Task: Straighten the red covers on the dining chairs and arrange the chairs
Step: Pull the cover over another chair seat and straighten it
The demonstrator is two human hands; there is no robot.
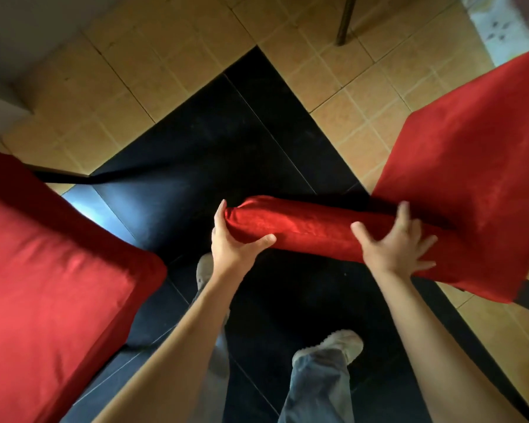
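A dining chair in a red cover stands right of centre, its backrest top [312, 228] facing me and its seat [471, 178] stretching away to the right. My left hand [232, 239] grips the left end of that backrest top, thumb under and fingers over. Spread fingers of my right hand [397, 242] press flat on the backrest's right part where it meets the seat. A second red-covered chair [49, 270] fills the lower left, untouched.
The floor is black tile [214, 141] under me and tan tile [171, 56] beyond. My two feet in pale shoes [342, 343] stand below the hands. A thin metal leg [345, 22] rises at the top right, beside a patterned cloth [501, 29].
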